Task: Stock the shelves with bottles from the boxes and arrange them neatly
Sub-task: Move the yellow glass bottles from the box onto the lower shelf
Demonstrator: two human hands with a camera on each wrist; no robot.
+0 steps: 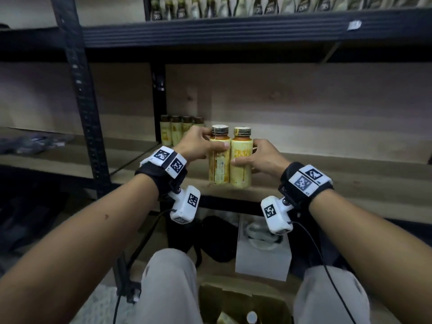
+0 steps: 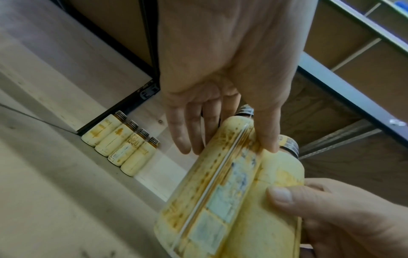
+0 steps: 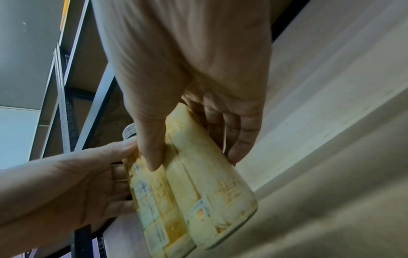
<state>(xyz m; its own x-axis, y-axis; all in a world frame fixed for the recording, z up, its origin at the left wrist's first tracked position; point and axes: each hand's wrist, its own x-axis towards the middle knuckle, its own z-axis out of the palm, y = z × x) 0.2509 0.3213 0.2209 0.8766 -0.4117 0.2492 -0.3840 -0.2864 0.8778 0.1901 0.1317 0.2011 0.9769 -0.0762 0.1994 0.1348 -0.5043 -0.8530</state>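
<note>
Two yellow-labelled bottles with dark caps stand upright side by side, touching, over the front of the wooden shelf board. My left hand grips the left bottle, thumb across its front and fingers behind its neck. My right hand grips the right bottle from the right. The left wrist view shows the left hand on the left bottle. The right wrist view shows the right hand on the right bottle. I cannot tell whether the bases touch the board.
Several matching bottles stand in a row at the shelf's back left corner, beside a black upright. The shelf above holds many bottles. Below sit a white box and an open cardboard box.
</note>
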